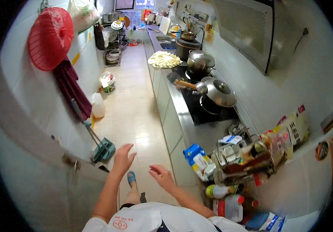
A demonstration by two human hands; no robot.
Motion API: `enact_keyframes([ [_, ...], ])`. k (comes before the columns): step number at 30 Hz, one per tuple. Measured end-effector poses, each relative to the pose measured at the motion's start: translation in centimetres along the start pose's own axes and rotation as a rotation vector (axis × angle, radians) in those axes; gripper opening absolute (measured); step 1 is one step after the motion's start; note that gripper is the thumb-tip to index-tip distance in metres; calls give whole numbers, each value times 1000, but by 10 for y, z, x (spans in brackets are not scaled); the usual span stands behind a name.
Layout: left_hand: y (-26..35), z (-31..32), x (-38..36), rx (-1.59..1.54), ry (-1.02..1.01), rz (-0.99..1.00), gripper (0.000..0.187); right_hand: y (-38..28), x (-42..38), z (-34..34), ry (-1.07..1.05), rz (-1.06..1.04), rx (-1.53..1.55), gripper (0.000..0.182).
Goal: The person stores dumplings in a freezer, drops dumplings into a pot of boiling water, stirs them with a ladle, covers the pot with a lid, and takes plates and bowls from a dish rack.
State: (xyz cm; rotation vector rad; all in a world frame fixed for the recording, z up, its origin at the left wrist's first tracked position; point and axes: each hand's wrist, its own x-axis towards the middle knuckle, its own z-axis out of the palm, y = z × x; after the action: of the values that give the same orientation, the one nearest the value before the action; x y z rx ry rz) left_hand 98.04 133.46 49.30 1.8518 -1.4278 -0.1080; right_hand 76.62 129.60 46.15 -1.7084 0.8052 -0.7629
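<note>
Both of my hands hang in the air in front of my body, over the floor at the kitchen's entrance. My left hand [124,158] is empty, its thumb apart from the fingers; the green dustpan [104,150] stands on the floor close to it. My right hand [161,176] is also empty, with loosely bent fingers, near the lower cabinet front [169,131]. Neither hand touches anything. On the counter to the right, a lidded wok [220,92] with a wooden handle [185,84] sits on the black stove [195,106].
Behind the wok stands a lidded steel pot [201,62]; further back lies a tray of pale dumplings [164,60]. A blue and yellow packet [199,160] and several bottles crowd the counter's near end. A plastic jug [98,105] and a bucket [107,82] line the left wall.
</note>
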Motion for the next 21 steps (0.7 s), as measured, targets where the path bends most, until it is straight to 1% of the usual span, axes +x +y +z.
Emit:
enact_keyframes([
  [2,-21,18,76,-46,69,18,35,9,48,17,-67,-35,-7,26],
  [3,-33,25,104,-79,64,21,35,4,73,21,-101,-52,1,26],
  [5,-54,36,186,-149,106,44,36,7,130,26,-67,-25,-76,26],
  [6,-64,40,215,-183,81,29,36,9,151,29,-48,7,-104,26],
  [7,-73,46,239,-217,31,17,36,11,174,30,20,63,19,25],
  [8,-79,52,267,-251,-8,16,36,9,197,27,58,74,32,25],
  [11,-97,74,324,-274,-100,63,36,5,253,13,165,132,78,26],
  [13,-108,90,360,-293,-158,82,36,5,293,1,206,198,90,29],
  [16,-129,113,407,-259,-223,123,37,5,350,-8,254,237,111,28],
  [19,-174,135,442,-125,-288,136,39,31,416,-10,228,173,126,29],
  [21,-198,129,483,-10,-327,122,40,36,469,-14,231,196,195,29],
])
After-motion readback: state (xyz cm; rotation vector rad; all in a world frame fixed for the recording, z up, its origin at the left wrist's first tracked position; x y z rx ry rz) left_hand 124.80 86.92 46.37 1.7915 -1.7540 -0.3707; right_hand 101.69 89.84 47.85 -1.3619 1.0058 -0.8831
